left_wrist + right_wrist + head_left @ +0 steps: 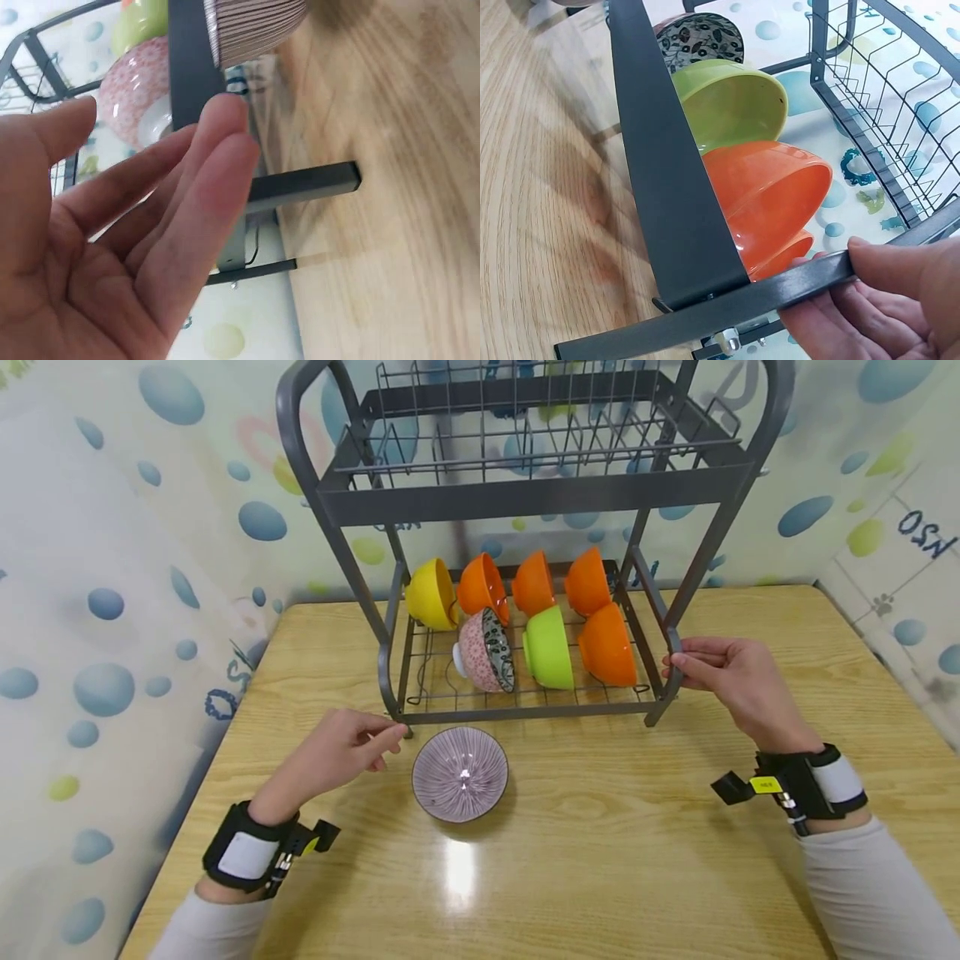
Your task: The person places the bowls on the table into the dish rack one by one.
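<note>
A dark grey two-tier dish rack (525,714) stands on the table. My right hand (738,681) grips the right side post of its frame; in the right wrist view the thumb (900,262) lies on top and the fingers curl beneath. Beside the front left leg (307,185), my left hand (341,752) holds nothing, its fingers loosely bent. Just right of it a purple-striped bowl (460,774) sits upright on the table. On the lower tier, tilted bowls stand in two rows: a pink patterned bowl (480,652), a green bowl (548,649), a yellow bowl (431,595) and several orange bowls (607,646).
The upper tier (532,497) of the rack is a wire basket above the bowls. Behind the rack rises a wall (150,568) with a blue and green spotted pattern. The wooden table (600,860) extends in front and to both sides.
</note>
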`<state>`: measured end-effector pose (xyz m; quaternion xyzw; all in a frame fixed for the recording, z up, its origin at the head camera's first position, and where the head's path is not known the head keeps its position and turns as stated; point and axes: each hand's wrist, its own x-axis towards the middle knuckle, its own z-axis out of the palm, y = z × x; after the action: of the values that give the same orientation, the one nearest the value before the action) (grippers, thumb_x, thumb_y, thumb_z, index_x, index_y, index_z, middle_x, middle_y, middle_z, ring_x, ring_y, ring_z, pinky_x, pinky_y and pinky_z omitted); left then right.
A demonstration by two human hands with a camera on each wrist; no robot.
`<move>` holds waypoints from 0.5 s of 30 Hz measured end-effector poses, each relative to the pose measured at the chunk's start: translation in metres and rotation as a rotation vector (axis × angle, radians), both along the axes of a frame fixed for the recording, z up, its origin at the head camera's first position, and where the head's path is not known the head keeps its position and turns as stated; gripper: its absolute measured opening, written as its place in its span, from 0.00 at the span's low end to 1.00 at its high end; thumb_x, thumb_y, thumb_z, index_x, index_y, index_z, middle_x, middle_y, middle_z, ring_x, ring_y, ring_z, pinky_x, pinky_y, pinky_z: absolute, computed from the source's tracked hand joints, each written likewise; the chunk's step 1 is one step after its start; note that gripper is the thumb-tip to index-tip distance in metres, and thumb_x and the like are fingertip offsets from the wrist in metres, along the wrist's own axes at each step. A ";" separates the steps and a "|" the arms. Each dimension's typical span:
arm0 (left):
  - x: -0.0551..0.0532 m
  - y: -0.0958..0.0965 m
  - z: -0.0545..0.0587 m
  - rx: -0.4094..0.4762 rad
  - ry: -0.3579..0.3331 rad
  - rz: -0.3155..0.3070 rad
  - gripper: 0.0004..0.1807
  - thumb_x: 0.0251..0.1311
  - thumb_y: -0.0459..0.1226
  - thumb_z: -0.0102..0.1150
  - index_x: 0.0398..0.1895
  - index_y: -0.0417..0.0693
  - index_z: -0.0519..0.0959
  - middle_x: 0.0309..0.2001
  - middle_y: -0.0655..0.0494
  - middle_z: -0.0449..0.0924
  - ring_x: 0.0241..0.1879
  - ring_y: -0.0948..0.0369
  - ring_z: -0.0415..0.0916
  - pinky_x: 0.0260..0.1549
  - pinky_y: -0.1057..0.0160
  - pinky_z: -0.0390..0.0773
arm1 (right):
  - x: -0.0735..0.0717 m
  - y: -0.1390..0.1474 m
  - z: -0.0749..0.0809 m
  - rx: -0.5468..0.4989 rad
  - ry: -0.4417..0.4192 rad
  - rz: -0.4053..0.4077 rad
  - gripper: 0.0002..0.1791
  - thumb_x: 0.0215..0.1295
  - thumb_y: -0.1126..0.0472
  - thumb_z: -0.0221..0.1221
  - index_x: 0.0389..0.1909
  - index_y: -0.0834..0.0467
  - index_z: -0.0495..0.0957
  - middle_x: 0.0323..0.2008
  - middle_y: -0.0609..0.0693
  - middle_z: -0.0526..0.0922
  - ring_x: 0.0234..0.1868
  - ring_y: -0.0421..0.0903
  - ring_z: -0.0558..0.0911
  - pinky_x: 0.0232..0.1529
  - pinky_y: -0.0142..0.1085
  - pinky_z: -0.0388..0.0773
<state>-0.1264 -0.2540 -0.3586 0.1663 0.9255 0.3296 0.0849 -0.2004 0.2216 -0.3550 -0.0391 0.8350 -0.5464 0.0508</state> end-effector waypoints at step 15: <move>-0.001 0.024 -0.027 -0.007 -0.042 -0.142 0.17 0.61 0.43 0.60 0.45 0.39 0.83 0.31 0.53 0.86 0.23 0.69 0.78 0.21 0.69 0.78 | 0.001 0.001 -0.002 -0.012 0.005 0.003 0.30 0.64 0.48 0.58 0.58 0.66 0.73 0.37 0.37 0.87 0.39 0.36 0.85 0.42 0.28 0.81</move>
<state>-0.1279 -0.2304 -0.3856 0.2242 0.9105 0.3230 0.1279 -0.1998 0.2230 -0.3568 -0.0420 0.8319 -0.5512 0.0492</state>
